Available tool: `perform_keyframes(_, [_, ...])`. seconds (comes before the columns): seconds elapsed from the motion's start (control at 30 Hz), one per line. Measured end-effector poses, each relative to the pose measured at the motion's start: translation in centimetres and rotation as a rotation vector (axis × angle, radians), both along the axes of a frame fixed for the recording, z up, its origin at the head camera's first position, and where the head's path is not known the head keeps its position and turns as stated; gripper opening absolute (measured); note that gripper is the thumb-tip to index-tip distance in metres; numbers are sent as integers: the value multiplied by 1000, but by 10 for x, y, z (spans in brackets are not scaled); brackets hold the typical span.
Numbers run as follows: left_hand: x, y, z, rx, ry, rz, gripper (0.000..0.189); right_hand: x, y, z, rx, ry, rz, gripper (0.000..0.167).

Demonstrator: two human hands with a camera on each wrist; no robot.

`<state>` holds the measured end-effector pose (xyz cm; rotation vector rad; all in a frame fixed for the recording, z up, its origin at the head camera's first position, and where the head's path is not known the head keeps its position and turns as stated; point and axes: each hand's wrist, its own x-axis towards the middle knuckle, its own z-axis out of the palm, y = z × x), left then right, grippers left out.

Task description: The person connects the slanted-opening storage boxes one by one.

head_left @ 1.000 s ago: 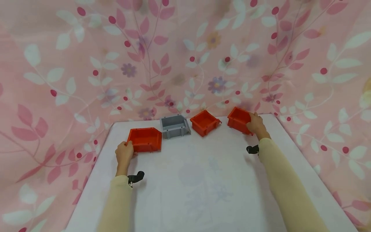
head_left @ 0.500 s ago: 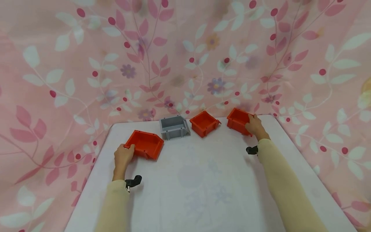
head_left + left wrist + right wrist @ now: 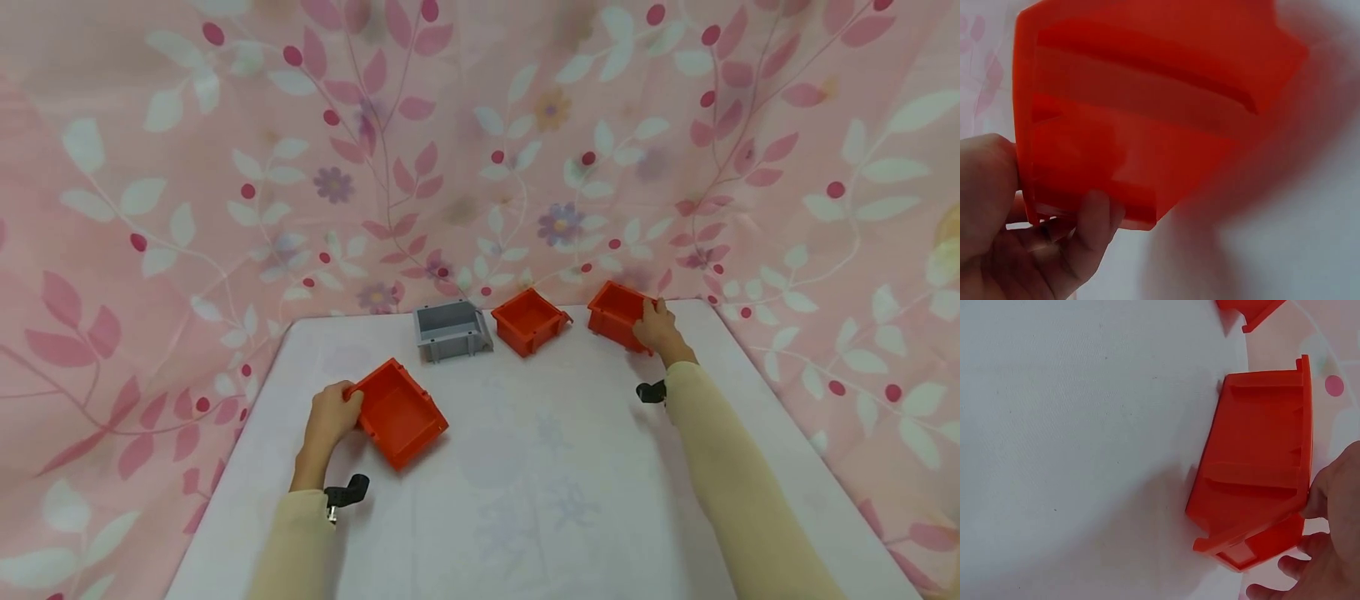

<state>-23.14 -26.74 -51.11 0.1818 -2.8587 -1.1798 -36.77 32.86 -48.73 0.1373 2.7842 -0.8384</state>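
Observation:
My left hand (image 3: 332, 417) grips a red plastic storage bin (image 3: 401, 414) by its left rim. That bin is tilted, its inside facing up toward the head camera, at the left of the table. Close up in the left wrist view, the bin's red wall (image 3: 1116, 112) fills much of the picture, fingers curled under one edge. At the back right, my right hand (image 3: 660, 327) holds a second red storage bin (image 3: 615, 327) at its right end. The right wrist view has the thumb against that bin's rim (image 3: 1307, 444); the other fingers are bent near its open end.
Between the two held bins stand a grey storage bin (image 3: 454, 345) and another red storage bin (image 3: 531, 332), side by side near the back edge. The white-covered table (image 3: 525, 500) meets a pink floral curtain (image 3: 480, 167) behind and at both sides.
The left hand has brought its red bin toward the front, turning and tipping it away from the grey bin. The right hand and its bin have stayed nearly still.

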Motion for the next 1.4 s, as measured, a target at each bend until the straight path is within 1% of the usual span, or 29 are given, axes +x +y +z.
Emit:
perform_keyframes(0.1, [6, 9, -3, 20, 1, -62, 29, 0, -1, 1, 14, -21, -3, 74])
perform_keyframes(0.2, [12, 20, -6, 22, 2, -120, 24, -2, 0, 1, 27, -22, 4, 73])
perform_keyframes(0.33, [17, 41, -6, 10, -11, -204, 21, -2, 2, -2, 38, -22, 5, 71])
perform_keyframes(0.43, [19, 56, -6, 11, -23, -267, 19, 0, 2, -4, 33, -21, 2, 70])
perform_keyframes(0.53, [19, 69, -8, 2, -22, -304, 17, -1, 3, -7, 34, -17, 4, 69])
perform_keyframes(0.6, [20, 74, -9, -22, 3, -313, 16, -1, 4, -8, 44, -9, 9, 69])
perform_keyframes(0.7, [23, 81, -11, -47, 44, -299, 19, -2, 6, -10, 61, 6, 2, 71])
perform_keyframes(0.8, [29, 86, -14, -58, 69, -261, 32, -2, 7, -10, 59, 26, -24, 73])
perform_keyframes(0.9, [36, 90, -18, -20, 61, -204, 42, -3, 7, -9, 46, 80, -53, 75])
perform_keyframes(1.03, [43, 94, -25, 28, 76, -126, 38, -1, 4, -7, 67, 170, -93, 76])
perform_keyframes(1.1, [44, 96, -27, 29, 93, -94, 39, 1, 2, -7, 87, 189, -115, 69])
perform_keyframes(1.17, [45, 98, -29, 26, 114, -82, 41, 3, 2, -7, 99, 192, -127, 58])
perform_keyframes(1.3, [45, 101, -31, 76, 154, -99, 39, 5, 4, -9, 100, 191, -142, 34])
perform_keyframes(1.33, [45, 101, -31, 91, 161, -104, 38, 5, 5, -9, 94, 186, -141, 30])
perform_keyframes(1.4, [45, 101, -30, 114, 169, -107, 37, 5, 6, -9, 72, 160, -132, 29])
